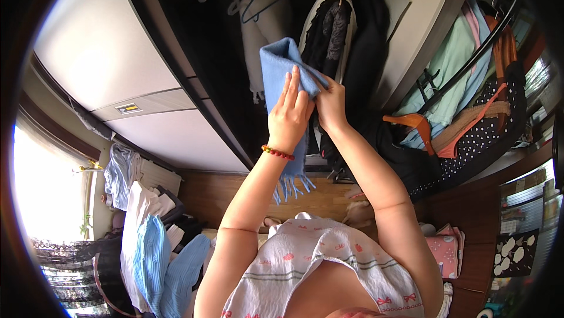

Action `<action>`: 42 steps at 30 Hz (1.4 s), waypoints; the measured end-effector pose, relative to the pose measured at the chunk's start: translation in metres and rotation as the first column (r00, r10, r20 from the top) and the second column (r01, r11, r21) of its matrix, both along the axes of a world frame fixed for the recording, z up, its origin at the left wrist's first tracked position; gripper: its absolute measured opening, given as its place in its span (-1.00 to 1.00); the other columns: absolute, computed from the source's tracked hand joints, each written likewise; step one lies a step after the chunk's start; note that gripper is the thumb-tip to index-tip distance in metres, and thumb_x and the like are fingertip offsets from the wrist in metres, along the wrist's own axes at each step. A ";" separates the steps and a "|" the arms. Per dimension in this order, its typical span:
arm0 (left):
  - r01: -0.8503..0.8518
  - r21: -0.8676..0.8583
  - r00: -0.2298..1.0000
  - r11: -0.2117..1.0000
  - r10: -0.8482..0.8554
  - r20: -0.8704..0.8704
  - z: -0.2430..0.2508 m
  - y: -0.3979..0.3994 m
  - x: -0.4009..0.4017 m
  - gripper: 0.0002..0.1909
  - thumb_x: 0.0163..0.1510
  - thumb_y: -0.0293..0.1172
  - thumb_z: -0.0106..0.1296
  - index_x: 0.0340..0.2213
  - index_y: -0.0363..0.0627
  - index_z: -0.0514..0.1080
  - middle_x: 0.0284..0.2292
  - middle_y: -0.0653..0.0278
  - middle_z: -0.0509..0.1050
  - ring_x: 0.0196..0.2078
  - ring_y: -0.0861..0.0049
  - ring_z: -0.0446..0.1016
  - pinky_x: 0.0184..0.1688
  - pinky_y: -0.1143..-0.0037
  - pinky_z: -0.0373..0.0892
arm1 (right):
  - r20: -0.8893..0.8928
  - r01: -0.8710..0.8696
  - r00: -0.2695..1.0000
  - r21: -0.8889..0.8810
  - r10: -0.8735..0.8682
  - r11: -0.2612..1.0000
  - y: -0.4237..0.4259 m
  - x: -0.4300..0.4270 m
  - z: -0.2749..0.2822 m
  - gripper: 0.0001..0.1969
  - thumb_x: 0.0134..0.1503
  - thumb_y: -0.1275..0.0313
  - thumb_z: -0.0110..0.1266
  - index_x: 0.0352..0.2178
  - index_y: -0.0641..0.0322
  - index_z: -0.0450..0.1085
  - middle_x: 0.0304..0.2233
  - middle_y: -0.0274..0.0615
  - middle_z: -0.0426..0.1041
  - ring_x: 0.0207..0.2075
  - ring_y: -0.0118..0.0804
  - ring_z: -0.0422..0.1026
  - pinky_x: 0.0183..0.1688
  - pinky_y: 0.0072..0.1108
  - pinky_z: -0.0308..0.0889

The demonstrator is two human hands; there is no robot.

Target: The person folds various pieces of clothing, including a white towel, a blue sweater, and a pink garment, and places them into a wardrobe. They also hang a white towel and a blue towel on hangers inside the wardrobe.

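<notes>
A light blue fringed scarf (282, 75), folded over on itself, is held up in front of the open wardrobe. My left hand (288, 117), with a beaded bracelet (277, 153) at the wrist, lies along its near face with two fingers stretched upward; the thumb is hidden. My right hand (332, 104) pinches the scarf's right edge, its fingertips partly behind the cloth. The fringed end hangs below my left wrist. Just behind the scarf, a pale scarf (264, 23) and a black lacy garment (328, 40) hang inside the wardrobe.
A white sliding door (114, 40) stands at the left. To the right, a rail (469, 60) carries clothes and wooden hangers (412, 122). Clothes, including a blue ribbed knit (152, 252), are piled at lower left. A pink folded cloth (445, 252) lies at right.
</notes>
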State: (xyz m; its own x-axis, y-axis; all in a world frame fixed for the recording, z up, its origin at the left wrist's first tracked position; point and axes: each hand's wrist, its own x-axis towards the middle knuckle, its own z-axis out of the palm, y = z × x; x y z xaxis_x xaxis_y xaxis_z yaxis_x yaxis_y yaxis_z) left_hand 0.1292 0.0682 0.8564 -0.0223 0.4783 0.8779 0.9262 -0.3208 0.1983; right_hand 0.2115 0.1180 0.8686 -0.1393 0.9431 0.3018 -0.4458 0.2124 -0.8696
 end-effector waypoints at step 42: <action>0.041 -0.551 0.923 0.833 -0.242 -0.298 0.049 -0.043 -0.042 -0.63 -0.19 -0.12 0.05 -0.45 -0.14 0.25 -0.58 0.23 0.39 -0.62 0.32 0.39 -0.65 0.48 0.28 | 0.411 -0.493 0.840 0.306 0.354 0.815 -0.009 0.051 -0.001 -0.66 -0.13 0.39 0.15 -0.28 0.25 0.30 -0.38 -0.33 0.38 -0.30 -0.58 0.31 -0.24 -0.71 0.24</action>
State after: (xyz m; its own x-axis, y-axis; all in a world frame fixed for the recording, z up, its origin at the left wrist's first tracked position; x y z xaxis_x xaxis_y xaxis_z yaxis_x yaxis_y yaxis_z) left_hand 0.0870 0.0248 0.9054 0.3340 0.8402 0.4273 0.9178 -0.3932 0.0557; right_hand 0.2621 0.1089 0.8671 -0.6500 0.5802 0.4907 -0.2822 0.4153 -0.8648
